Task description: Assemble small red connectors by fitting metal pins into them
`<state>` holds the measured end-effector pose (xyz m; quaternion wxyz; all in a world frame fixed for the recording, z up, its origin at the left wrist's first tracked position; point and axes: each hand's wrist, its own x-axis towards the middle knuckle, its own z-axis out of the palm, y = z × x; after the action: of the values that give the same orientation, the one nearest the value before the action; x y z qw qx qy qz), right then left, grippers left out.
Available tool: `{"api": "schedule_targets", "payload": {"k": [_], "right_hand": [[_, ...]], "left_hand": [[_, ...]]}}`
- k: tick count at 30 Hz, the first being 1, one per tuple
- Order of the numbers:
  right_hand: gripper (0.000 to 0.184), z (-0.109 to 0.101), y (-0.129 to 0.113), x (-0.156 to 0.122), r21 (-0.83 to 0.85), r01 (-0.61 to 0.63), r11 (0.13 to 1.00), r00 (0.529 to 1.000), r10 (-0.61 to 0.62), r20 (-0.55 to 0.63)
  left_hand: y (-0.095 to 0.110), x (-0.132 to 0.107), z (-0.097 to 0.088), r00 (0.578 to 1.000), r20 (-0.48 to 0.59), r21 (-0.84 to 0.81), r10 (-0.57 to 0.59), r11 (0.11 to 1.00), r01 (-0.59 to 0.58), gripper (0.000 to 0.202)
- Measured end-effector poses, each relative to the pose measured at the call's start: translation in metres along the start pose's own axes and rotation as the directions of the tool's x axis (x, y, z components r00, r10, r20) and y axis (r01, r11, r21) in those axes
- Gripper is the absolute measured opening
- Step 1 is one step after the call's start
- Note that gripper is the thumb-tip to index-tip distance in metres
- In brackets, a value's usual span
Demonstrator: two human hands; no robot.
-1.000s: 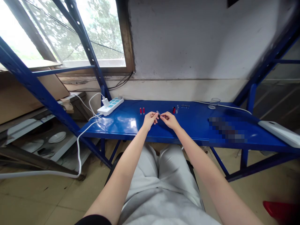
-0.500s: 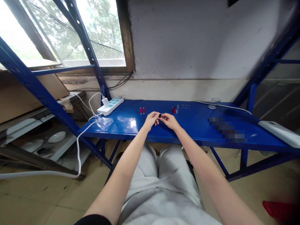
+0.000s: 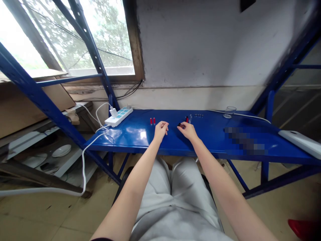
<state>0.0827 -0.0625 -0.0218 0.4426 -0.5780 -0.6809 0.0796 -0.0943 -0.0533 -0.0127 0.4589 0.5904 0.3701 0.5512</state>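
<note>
My right hand (image 3: 188,130) is above the blue table, its fingertips closed on a small black piece (image 3: 179,124) that looks like a cap. To its left, my left hand (image 3: 161,130) is held with thumb and fingers pressed together; whatever may be in that pinch is too small to make out. Two small red tubes with pale ends (image 3: 152,121) stand side by side left of my left hand. Just behind my right hand are a red and black tube (image 3: 187,119) and a clear tube (image 3: 190,118). Several tiny metallic pieces (image 3: 199,115) sit in a row further right.
The blue table (image 3: 130,134) has a white power strip (image 3: 119,117) with a plugged-in charger at its left end. A clear glass (image 3: 229,112) stands at the back right, a white flat object (image 3: 301,142) at the right end. A blurred-out patch covers something between them.
My hands have come apart. The right hand has moved right with the black piece, which was between both hands before; the left has stayed nearly in place.
</note>
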Motion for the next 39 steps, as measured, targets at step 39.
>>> {"api": "schedule_targets", "payload": {"k": [39], "right_hand": [[0.019, -0.029, 0.03, 0.034, -0.45, -0.262, 0.854, 0.931, 0.346, 0.114]], "left_hand": [[-0.006, -0.001, -0.001, 0.991, 0.121, 0.217, -0.054, 0.976, 0.027, 0.014]]}}
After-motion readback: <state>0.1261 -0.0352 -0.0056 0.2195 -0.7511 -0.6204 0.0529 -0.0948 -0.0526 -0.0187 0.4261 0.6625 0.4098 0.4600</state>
